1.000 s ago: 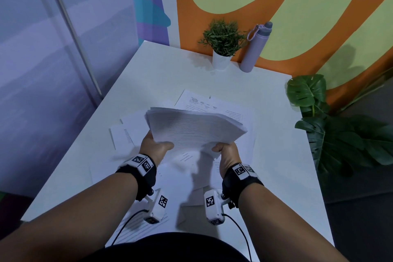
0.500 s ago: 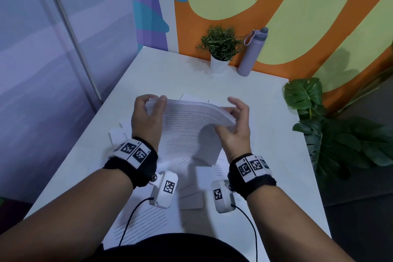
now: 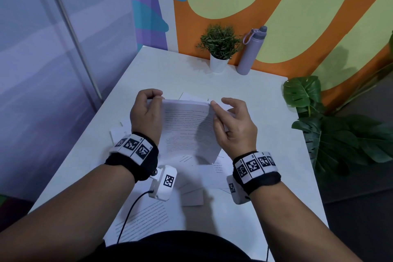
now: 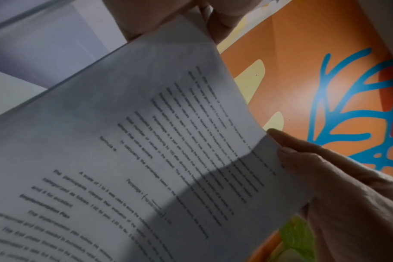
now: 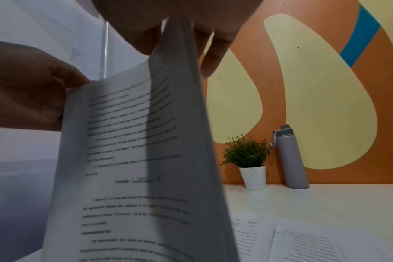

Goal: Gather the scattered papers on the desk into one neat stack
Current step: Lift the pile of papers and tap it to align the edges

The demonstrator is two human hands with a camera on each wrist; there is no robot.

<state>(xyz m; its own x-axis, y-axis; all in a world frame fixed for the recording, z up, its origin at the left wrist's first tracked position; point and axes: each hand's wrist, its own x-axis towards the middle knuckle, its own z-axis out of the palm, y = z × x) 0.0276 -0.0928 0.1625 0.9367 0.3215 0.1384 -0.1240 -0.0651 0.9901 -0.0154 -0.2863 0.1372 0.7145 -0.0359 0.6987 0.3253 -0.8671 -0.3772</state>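
Observation:
A thick stack of printed papers point(image 3: 187, 127) stands nearly upright above the white desk point(image 3: 265, 117), printed side toward me. My left hand point(image 3: 148, 108) grips its upper left corner, fingers curled over the top edge. My right hand point(image 3: 229, 121) pinches the upper right edge between thumb and fingers. The stack point(image 4: 146, 150) fills the left wrist view, and the right wrist view shows the same stack point(image 5: 135, 159) edge-on. Loose sheets point(image 3: 191, 189) lie scattered on the desk under my wrists, with more sheets point(image 5: 303, 239) beyond the stack.
A small potted plant point(image 3: 219, 49) and a lilac water bottle point(image 3: 251, 51) stand at the desk's far edge against the painted wall. Large green leaves point(image 3: 331, 134) hang beside the desk's right edge. A cable point(image 3: 129, 215) trails from my left wrist camera.
The stack was held flat and low by its near edge. Both hands shifted to its upper corners and tipped it upright, raising it slightly.

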